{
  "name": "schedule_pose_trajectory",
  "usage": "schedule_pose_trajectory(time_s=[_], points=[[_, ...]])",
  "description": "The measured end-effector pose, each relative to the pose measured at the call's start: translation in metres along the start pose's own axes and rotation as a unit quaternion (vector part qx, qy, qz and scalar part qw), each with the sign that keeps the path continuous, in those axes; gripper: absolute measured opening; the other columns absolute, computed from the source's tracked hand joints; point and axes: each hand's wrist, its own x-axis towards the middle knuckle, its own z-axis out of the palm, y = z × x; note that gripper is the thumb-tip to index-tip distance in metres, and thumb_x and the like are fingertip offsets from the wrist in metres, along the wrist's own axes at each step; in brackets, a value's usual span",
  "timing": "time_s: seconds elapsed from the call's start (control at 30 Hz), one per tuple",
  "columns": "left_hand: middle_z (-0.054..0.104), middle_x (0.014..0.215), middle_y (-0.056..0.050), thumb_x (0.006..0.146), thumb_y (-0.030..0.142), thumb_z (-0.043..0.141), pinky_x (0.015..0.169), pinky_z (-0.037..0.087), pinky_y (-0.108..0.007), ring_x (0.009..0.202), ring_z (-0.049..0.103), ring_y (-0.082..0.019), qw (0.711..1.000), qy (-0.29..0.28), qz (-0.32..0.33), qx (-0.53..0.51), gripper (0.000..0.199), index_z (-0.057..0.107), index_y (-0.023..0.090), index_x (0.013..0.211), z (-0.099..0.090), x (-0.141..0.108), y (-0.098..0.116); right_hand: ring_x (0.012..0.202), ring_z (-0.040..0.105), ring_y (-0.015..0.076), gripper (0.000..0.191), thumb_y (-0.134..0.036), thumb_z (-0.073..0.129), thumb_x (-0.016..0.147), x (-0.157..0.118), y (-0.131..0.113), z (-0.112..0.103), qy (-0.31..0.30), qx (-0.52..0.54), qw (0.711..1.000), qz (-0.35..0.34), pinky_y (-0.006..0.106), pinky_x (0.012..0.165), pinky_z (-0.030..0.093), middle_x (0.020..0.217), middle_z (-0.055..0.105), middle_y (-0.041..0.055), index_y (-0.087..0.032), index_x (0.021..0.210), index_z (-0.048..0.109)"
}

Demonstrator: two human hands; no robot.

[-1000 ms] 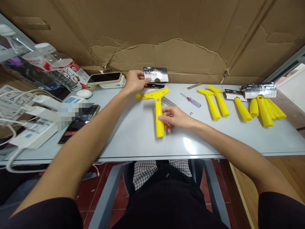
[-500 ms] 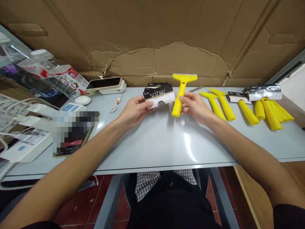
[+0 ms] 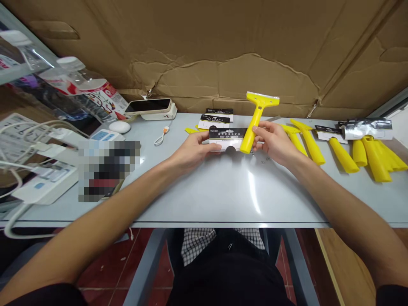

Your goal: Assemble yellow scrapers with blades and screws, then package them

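Observation:
My left hand (image 3: 196, 151) is closed on a black-and-white cardboard packaging card (image 3: 227, 139), gripping its left end between thumb and fingers. A yellow scraper (image 3: 254, 127) stands tilted in my right hand (image 3: 274, 142), its wide head up and its handle end low. The scraper's handle overlaps the right end of the card; whether they touch I cannot tell. Behind the held card lie more packaging cards (image 3: 214, 122) on the table, with a bit of yellow plastic showing beside them. Small metal screws (image 3: 265, 160) lie below my right hand.
Right of my hand lie loose yellow scrapers (image 3: 308, 142) and several carded ones (image 3: 376, 157). Leftward are a phone on a white power bank (image 3: 157, 111), a white mouse (image 3: 120, 127), plastic bottles (image 3: 103, 100) and power strips with cables (image 3: 47, 182). Cardboard (image 3: 223, 42) backs the table.
The held card has come away from the other cards and moved toward the scraper, now lying level behind its handle. The whole view has shifted slightly, with things appearing farther right.

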Motion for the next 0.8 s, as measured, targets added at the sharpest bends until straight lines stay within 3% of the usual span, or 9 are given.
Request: schedule_pose_trajectory(time_s=[0.2,0.37,0.43,0.53,0.67,0.8], points=[[0.082,0.122,-0.011,0.075,0.035,0.094,0.105,0.057,-0.051,0.111,0.076,-0.029,0.990,-0.056,0.044,0.119,0.043,0.082,0.020,0.113,-0.011,0.004,-0.008,0.064,0.062,0.0135,0.026,-0.036,0.085,0.086,-0.001,-0.005,-0.002,-0.015,-0.003,1.000,-0.004,0.029,0.058,0.057,0.077,0.067,0.0009,-0.020,0.100,0.069],[0.080,0.122,-0.011,0.078,0.031,0.091,0.092,0.063,-0.046,0.108,0.076,-0.030,0.951,-0.149,0.161,0.216,0.038,0.083,0.023,0.114,-0.012,0.006,-0.012,0.068,0.063,0.0124,0.030,-0.037,0.087,0.082,0.002,-0.014,-0.011,0.048,0.004,0.998,-0.049,0.026,0.055,0.052,0.089,0.069,0.0006,-0.024,0.097,0.064],[0.079,0.123,-0.011,0.079,0.031,0.090,0.089,0.064,-0.044,0.111,0.075,-0.030,0.937,-0.159,0.194,0.245,0.037,0.083,0.024,0.115,-0.008,0.004,-0.013,0.070,0.065,0.0126,0.037,-0.040,0.089,0.080,0.003,-0.014,-0.011,0.068,0.005,0.996,-0.063,0.026,0.054,0.050,0.091,0.068,-0.0007,-0.026,0.100,0.062],[0.079,0.124,-0.012,0.082,0.032,0.088,0.097,0.063,-0.047,0.114,0.074,-0.029,0.941,-0.110,0.219,0.235,0.038,0.082,0.023,0.118,-0.004,0.002,-0.013,0.067,0.063,0.0114,0.046,-0.044,0.093,0.075,0.000,-0.010,-0.007,0.056,0.001,0.997,-0.061,0.026,0.052,0.047,0.091,0.066,-0.0020,-0.026,0.102,0.061],[0.078,0.127,-0.012,0.079,0.029,0.089,0.107,0.059,-0.049,0.117,0.074,-0.029,0.952,-0.010,0.248,0.179,0.032,0.083,0.021,0.110,-0.002,0.002,-0.012,0.062,0.059,0.0122,0.051,-0.053,0.093,0.075,-0.007,-0.008,0.003,0.005,-0.031,0.998,-0.055,0.027,0.051,0.044,0.073,0.060,-0.0053,-0.025,0.103,0.061],[0.076,0.130,-0.013,0.077,0.030,0.090,0.100,0.062,-0.047,0.112,0.074,-0.028,0.960,0.010,0.236,0.149,0.022,0.080,0.020,0.093,0.001,-0.001,-0.010,0.066,0.060,0.0137,0.054,-0.057,0.093,0.076,-0.010,-0.006,0.006,-0.033,-0.059,0.996,-0.053,0.028,0.054,0.045,0.073,0.065,-0.0037,-0.023,0.105,0.063]])
